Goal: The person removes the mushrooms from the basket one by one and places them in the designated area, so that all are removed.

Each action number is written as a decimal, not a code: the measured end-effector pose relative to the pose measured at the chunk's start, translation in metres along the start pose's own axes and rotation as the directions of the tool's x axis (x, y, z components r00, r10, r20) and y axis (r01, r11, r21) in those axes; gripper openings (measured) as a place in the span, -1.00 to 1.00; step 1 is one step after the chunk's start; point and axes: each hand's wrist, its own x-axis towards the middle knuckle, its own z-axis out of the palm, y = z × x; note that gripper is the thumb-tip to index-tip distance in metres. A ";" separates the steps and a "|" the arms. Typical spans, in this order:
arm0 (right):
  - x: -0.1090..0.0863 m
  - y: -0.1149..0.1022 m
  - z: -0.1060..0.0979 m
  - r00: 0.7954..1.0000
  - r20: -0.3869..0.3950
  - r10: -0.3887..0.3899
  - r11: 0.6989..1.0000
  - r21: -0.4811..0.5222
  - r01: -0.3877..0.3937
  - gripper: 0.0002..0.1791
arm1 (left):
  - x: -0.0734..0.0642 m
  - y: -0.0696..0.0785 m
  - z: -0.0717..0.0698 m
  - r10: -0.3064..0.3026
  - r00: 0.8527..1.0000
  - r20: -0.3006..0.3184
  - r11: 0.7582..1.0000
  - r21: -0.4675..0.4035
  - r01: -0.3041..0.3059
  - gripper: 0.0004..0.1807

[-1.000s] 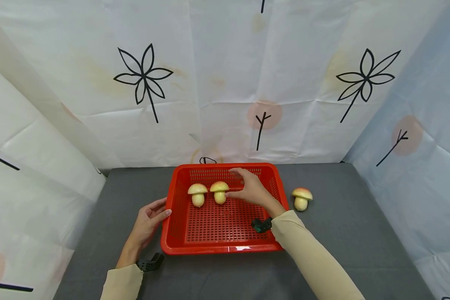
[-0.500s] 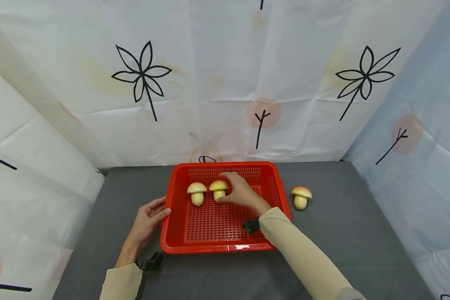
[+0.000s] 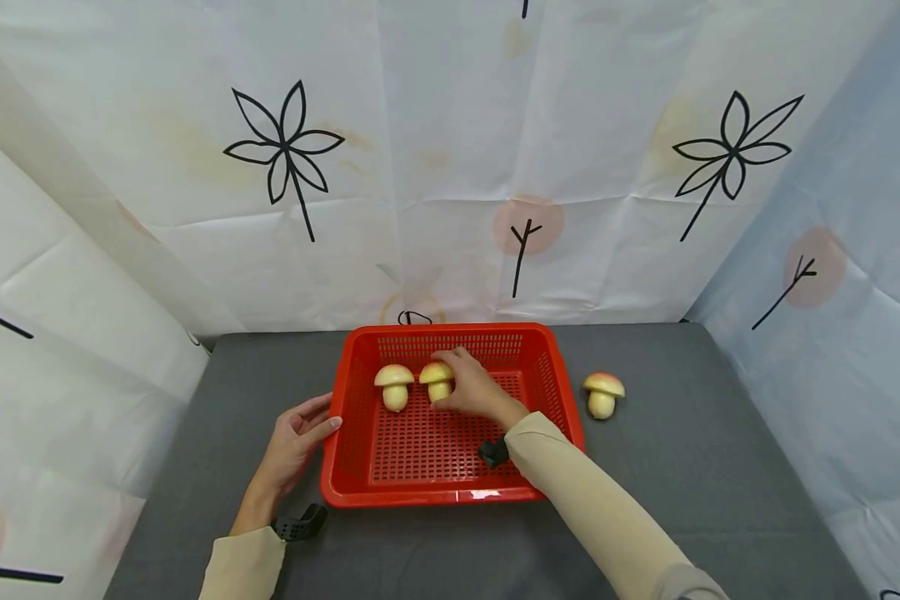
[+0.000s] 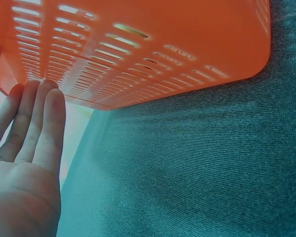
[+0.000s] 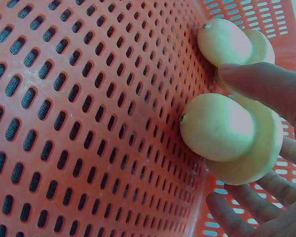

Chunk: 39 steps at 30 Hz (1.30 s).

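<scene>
A red perforated plastic basket (image 3: 412, 500) stands on the grey table with two pale-yellow mushrooms inside. My right hand (image 3: 476, 390) reaches in from the right, thumb and fingers curled round the right-hand mushroom (image 5: 214, 126); how firmly it is held cannot be seen. Beside it lies the left-hand mushroom (image 3: 394, 387), apart from the hand. My left hand (image 3: 296, 442) is at the basket's left side, thumb by the rim. In the left wrist view its straight fingers (image 4: 52, 123) touch the outer wall. On the table right of the basket lies a third mushroom (image 3: 603, 395), its cap reddish.
The grey cloth-covered table (image 3: 690, 467) surrounds the basket. White patterned curtains (image 3: 450, 150) enclose the table at the back and both sides. Dark bands (image 3: 300, 525) are worn on both wrists.
My right hand has moved left inside the basket, and its thumb and fingers have come in round the right-hand mushroom. The mushrooms, the basket and my left hand keep their places.
</scene>
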 end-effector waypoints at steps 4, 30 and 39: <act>0.001 0.000 0.004 1.000 0.004 -0.002 1.000 -0.013 0.002 -0.12 | 0.000 -0.001 0.000 0.008 1.000 0.006 1.000 -0.007 -0.008 -0.41; 0.002 -0.002 0.007 1.000 0.011 0.010 1.000 -0.023 -0.010 -0.12 | 0.000 -0.002 0.001 0.014 1.000 0.005 0.999 -0.029 -0.014 -0.41; -0.006 -0.014 -0.007 1.000 0.004 0.003 1.000 0.006 -0.003 -0.07 | 0.000 -0.002 0.001 0.014 1.000 0.002 1.000 -0.015 -0.014 -0.41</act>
